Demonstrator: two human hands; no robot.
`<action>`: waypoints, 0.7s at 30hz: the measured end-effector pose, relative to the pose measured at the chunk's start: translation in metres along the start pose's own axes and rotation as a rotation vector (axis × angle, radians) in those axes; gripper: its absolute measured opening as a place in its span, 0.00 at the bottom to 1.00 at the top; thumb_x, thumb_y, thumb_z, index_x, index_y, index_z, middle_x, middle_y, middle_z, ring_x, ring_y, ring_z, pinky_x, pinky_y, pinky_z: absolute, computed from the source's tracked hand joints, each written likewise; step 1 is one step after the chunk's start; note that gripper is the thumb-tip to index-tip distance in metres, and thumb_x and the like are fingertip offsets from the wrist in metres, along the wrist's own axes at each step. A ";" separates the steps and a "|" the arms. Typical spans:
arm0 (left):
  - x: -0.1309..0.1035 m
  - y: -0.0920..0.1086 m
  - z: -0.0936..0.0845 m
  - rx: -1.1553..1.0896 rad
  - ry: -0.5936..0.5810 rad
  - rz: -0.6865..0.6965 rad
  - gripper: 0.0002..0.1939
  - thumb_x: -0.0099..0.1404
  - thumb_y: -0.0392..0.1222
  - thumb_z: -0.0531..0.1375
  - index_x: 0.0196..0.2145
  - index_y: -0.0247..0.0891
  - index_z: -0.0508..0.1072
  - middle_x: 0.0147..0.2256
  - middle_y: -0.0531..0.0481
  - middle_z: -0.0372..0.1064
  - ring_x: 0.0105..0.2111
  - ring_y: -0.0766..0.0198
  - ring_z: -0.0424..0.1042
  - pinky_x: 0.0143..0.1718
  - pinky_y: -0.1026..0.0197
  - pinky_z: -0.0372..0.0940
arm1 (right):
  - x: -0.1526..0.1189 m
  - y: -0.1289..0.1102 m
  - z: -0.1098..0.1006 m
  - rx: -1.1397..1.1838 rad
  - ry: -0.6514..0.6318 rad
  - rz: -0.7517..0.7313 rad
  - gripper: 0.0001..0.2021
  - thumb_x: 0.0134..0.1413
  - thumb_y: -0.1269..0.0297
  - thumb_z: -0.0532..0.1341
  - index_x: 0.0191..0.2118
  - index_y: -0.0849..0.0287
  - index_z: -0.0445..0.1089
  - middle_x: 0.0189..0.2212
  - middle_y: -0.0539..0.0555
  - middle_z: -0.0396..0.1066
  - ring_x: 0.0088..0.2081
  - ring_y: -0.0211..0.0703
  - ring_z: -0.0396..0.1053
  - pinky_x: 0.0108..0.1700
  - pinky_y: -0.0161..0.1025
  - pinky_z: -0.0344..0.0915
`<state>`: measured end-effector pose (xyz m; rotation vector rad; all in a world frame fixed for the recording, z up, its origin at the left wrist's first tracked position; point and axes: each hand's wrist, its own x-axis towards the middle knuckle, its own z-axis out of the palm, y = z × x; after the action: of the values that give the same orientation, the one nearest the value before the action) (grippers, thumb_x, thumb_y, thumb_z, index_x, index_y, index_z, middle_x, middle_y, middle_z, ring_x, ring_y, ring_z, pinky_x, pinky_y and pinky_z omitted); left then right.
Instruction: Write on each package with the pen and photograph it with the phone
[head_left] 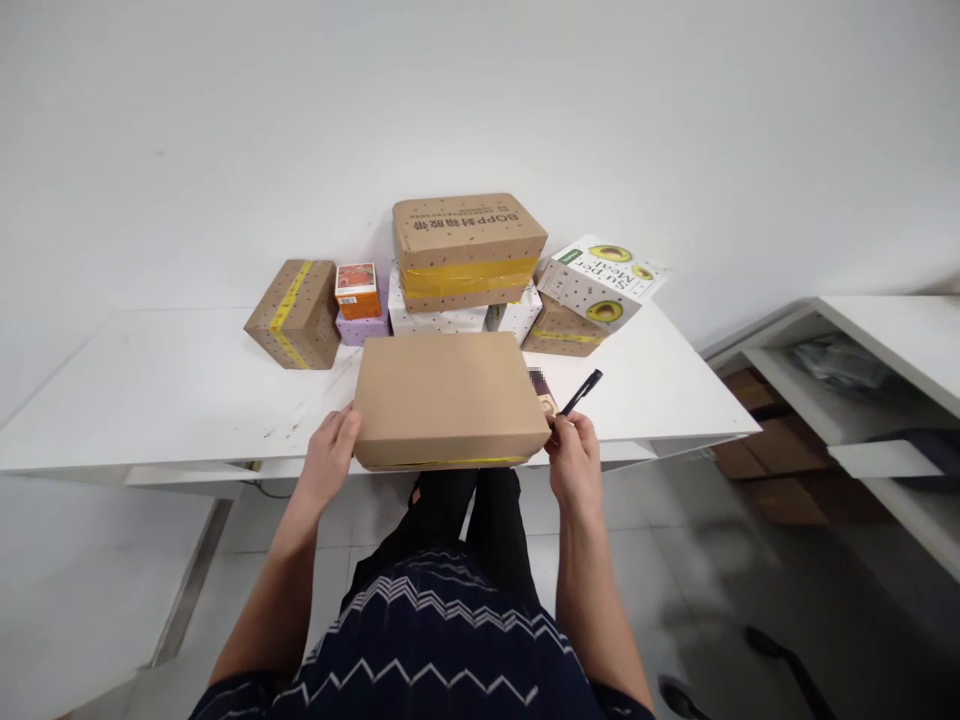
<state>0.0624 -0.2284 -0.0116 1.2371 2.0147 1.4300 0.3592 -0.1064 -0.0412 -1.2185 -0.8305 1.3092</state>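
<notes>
A plain brown cardboard box (450,385) is held at the front edge of the white table, with a strip of yellow tape low on its near side. My left hand (328,458) grips its left end, thumb on the side face and the other fingers hidden. At the box's right front corner, my right hand (576,462) is closed around a black pen (583,391) that points up and to the right. Whether the right fingers also press on the box is hard to see. Behind that corner lies a small dark item with a picture (543,390), partly covered.
Along the wall on the white table (180,385) stand a taped brown box (296,315), an orange box (358,291) on a purple box (363,329), a large BOPP carton (469,250) on white boxes, and a tilted avocado-print box (604,280). A white shelf unit (892,340) stands right.
</notes>
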 end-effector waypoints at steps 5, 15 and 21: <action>0.003 -0.001 0.014 0.247 0.009 0.076 0.25 0.69 0.57 0.51 0.53 0.39 0.71 0.43 0.40 0.70 0.42 0.53 0.70 0.47 0.48 0.65 | 0.015 -0.010 -0.002 0.178 0.058 -0.022 0.14 0.46 0.59 0.62 0.33 0.53 0.55 0.26 0.46 0.73 0.26 0.38 0.69 0.28 0.36 0.65; -0.020 0.077 0.071 0.317 -0.071 0.944 0.09 0.66 0.38 0.60 0.44 0.44 0.75 0.39 0.48 0.75 0.39 0.59 0.72 0.45 0.52 0.68 | -0.011 -0.080 0.019 0.331 -0.131 -0.346 0.09 0.57 0.56 0.58 0.30 0.54 0.65 0.24 0.46 0.61 0.27 0.35 0.64 0.34 0.38 0.66; -0.009 0.076 0.123 0.459 -0.070 1.092 0.06 0.67 0.38 0.58 0.39 0.38 0.75 0.38 0.47 0.76 0.39 0.59 0.71 0.41 0.56 0.65 | 0.002 -0.064 0.051 -0.083 -0.226 -0.467 0.21 0.63 0.43 0.52 0.35 0.56 0.71 0.19 0.46 0.62 0.22 0.35 0.61 0.27 0.34 0.60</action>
<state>0.1891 -0.1596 0.0040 2.8098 1.6744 1.2402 0.3263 -0.0865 0.0311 -0.8739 -1.2573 1.0437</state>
